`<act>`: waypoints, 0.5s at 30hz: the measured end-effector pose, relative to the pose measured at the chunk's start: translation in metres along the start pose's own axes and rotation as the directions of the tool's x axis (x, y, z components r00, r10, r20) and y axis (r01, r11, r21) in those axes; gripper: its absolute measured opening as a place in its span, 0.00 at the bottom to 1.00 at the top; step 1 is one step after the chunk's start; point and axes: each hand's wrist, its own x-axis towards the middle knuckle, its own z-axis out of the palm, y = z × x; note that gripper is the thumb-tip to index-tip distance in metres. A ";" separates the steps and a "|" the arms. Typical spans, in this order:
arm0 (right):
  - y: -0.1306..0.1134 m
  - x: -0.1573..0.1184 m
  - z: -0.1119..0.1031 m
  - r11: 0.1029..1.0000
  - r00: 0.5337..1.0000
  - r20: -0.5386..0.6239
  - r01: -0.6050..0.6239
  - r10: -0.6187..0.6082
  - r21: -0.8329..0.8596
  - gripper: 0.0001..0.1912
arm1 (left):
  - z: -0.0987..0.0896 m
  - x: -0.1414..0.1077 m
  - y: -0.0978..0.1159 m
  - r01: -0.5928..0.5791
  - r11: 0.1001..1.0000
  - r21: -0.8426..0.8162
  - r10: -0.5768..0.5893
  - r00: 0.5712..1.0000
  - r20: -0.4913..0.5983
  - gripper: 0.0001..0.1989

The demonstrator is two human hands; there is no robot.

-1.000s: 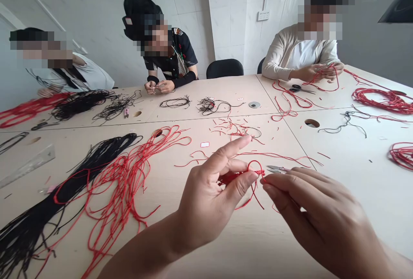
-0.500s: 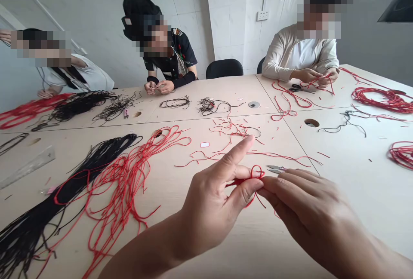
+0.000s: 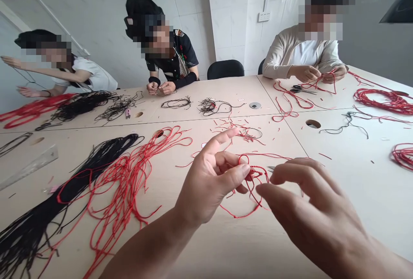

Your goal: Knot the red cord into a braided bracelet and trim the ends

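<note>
Looking from the head view, one sees that the right hand (image 3: pixel 318 210) has come away from the pinch and moved to the right. Half a second ago its fingertips met those of the left hand (image 3: pixel 206 184); now its thumb and forefinger stand apart, near the cord (image 3: pixel 238 216), and whether they touch it is not clear. The left hand keeps the cord pinched between thumb and fingers, above the near middle of the surface (image 3: pixel 245 244). A small loop (image 3: pixel 243 155) rises over its thumb, and more cord now hangs visible below. This means, I judge, that the left hand alone carries the work. The snips (image 3: pixel 271 168) are now mostly hidden behind the right hand.
</note>
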 end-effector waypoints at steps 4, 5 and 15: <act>0.000 0.000 0.000 0.995 0.995 0.052 0.078 -0.082 0.064 0.13 | 0.000 0.002 -0.002 0.036 0.996 -0.080 -0.033 0.999 0.034 0.30; 0.000 -0.001 0.000 0.993 0.996 0.050 0.072 -0.076 0.093 0.12 | 0.001 0.002 -0.003 0.036 0.996 -0.082 -0.033 0.999 0.039 0.30; 0.008 -0.002 0.007 0.720 0.917 0.188 -0.394 0.353 0.571 0.04 | 0.002 -0.006 -0.001 -0.088 0.982 0.168 0.072 0.993 0.098 0.28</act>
